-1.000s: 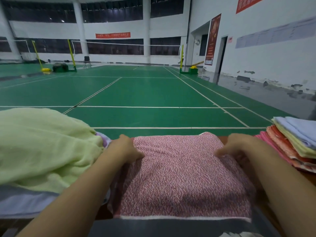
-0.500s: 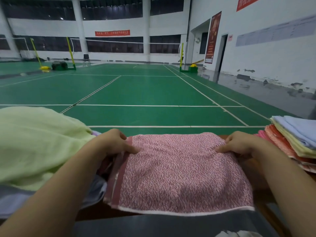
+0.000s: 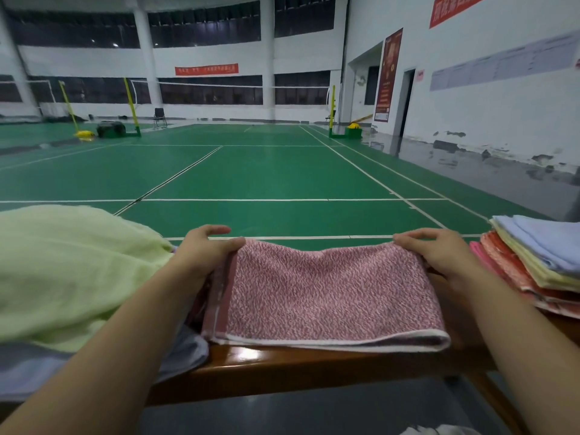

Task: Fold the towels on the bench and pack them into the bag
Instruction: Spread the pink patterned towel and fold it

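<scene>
A pink speckled towel [image 3: 326,293] lies folded on the brown wooden bench [image 3: 314,365], its fold at the near edge. My left hand [image 3: 207,249] pinches the towel's far left corner, thumb on top. My right hand [image 3: 436,252] grips the far right corner. Both far corners are lifted a little off the bench. To the left sits a heap of unfolded towels, a pale green one [image 3: 69,271] on top and a grey-lilac one [image 3: 37,368] under it. A stack of folded towels [image 3: 533,265] sits at the right. No bag is in view.
Beyond the bench stretches a green badminton court floor [image 3: 266,174] with white lines. Net posts, a chair [image 3: 160,117] and a white wall with a doorway stand far off. A dark floor strip runs below the bench's near edge.
The view has tilted up. Both hands have slid from the towel's sides to its far corners and taken hold, lifting that edge slightly. The towel's near edge now lies on the bench.
</scene>
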`<state>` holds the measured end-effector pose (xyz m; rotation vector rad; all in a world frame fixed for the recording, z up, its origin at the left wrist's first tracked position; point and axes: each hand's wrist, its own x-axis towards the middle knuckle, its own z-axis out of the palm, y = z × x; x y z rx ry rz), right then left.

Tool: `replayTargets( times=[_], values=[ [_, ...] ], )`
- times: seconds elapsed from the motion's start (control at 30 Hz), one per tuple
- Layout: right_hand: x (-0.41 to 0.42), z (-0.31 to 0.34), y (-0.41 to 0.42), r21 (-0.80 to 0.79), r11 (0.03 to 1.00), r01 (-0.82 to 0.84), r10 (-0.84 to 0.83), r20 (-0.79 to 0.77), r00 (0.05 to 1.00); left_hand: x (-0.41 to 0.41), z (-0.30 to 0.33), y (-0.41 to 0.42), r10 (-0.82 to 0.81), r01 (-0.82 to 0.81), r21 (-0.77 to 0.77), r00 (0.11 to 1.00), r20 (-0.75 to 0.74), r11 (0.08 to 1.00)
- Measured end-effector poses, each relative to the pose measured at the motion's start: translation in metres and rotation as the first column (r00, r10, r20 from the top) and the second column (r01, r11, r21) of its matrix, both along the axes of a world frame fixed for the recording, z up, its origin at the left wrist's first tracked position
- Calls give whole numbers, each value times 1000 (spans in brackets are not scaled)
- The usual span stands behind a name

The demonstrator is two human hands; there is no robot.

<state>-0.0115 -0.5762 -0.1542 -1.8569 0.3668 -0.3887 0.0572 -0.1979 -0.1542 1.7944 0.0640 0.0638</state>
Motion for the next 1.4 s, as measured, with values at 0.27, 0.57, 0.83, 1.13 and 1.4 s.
replayTargets(
  times=[0.27,0.57,0.83,1.13,1.4],
  values=[
    [0,6,2,245,969,12,-76,255,964,-3,14,-8,6,81,-237,939,345,968],
    [-5,24,18,157,982,101,-176,600,780,-9,31,-13,137,19,-232,760,636,972],
    [-10,24,20,57,984,-171,122,488,864,-21,51,-5,8,-75,74,758,652,994],
    [0,1,10,-100,988,-118,115,-32,993,-7,29,-6,-151,40,587,978,142,809],
    [-6,10,7,-461,840,-286,-16,-549,836,-24,-11,-48,-260,101,896,966,16,433]
  ],
)
